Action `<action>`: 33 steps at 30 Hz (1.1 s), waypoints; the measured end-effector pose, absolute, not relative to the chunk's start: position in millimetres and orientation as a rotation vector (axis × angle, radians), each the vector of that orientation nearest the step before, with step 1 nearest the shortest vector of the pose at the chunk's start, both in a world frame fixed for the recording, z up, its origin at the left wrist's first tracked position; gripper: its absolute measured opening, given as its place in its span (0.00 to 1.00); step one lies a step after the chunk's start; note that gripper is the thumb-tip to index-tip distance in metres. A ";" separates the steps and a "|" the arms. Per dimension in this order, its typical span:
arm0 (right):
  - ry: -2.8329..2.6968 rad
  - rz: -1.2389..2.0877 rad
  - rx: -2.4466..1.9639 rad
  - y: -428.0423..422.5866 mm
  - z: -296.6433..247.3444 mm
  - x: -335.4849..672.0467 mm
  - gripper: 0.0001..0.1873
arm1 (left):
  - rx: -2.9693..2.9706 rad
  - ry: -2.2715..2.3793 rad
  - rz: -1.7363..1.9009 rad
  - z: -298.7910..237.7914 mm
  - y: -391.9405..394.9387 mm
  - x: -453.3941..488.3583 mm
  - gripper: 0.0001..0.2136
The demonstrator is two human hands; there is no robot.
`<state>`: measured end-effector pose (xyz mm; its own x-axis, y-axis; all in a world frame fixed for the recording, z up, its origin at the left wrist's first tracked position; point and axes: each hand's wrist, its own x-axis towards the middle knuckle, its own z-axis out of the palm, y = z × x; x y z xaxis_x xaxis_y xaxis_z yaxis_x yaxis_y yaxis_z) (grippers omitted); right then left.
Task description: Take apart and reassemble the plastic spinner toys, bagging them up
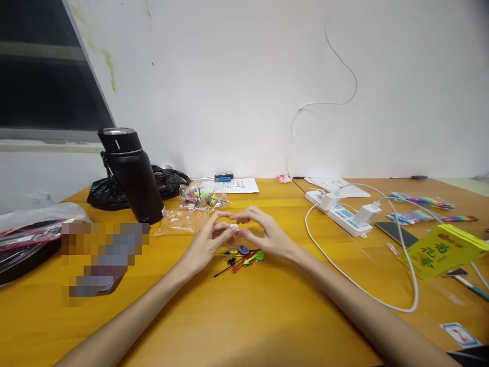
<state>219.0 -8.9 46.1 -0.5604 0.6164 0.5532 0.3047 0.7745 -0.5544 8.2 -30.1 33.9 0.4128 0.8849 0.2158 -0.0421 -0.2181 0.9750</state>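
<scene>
My left hand [211, 238] and my right hand [263, 235] meet fingertip to fingertip above the yellow table [244, 316]. Together they pinch a small white piece [234, 227] between thumbs and forefingers. Just under the hands lies a little heap of coloured plastic picks [241, 256]: red, green, blue and black. A clear bag with more coloured bits [198, 198] lies a short way behind the hands.
A black flask [132, 173] stands at the left with a black bag [168, 182] behind it. A white power strip [342, 213] with chargers and a looping cable [405, 285] lies on the right, beside a yellow packet [443, 252] and a phone [395, 233]. Papers [239, 185] lie at the wall.
</scene>
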 end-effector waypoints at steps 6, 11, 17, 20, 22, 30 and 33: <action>-2.188 0.547 -0.719 -26.7 44.9 214.9 0.10 | 1.651 0.738 1.009 34.2 -35.3 10.2 0.15; -2.096 0.532 -0.778 -17.4 46.0 222.8 0.11 | 1.756 0.822 1.062 33.9 -34.1 7.9 0.15; -1.901 0.139 -1.138 16.8 43.3 272.6 0.09 | 1.938 0.853 1.082 34.2 -32.0 1.3 0.15; -1.905 -0.014 -1.392 31.1 38.3 303.7 0.09 | 1.995 0.973 1.051 36.7 -33.9 1.6 0.11; -1.949 -0.072 -1.541 34.8 35.0 318.0 0.07 | 2.067 1.041 0.990 37.2 -35.6 3.4 0.07; -2.068 -0.059 -1.871 32.6 29.5 321.6 0.09 | 2.256 1.055 0.893 33.2 -38.3 8.9 0.08; -2.073 -0.035 -1.879 31.9 31.1 320.1 0.11 | 2.282 1.050 0.903 35.0 -39.1 8.3 0.09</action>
<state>320.1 31.9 31.1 -0.0663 0.9618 0.2657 0.9703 0.1242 -0.2078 8.3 -39.1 35.0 0.4910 0.7899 0.3675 0.4819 -0.5977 0.6407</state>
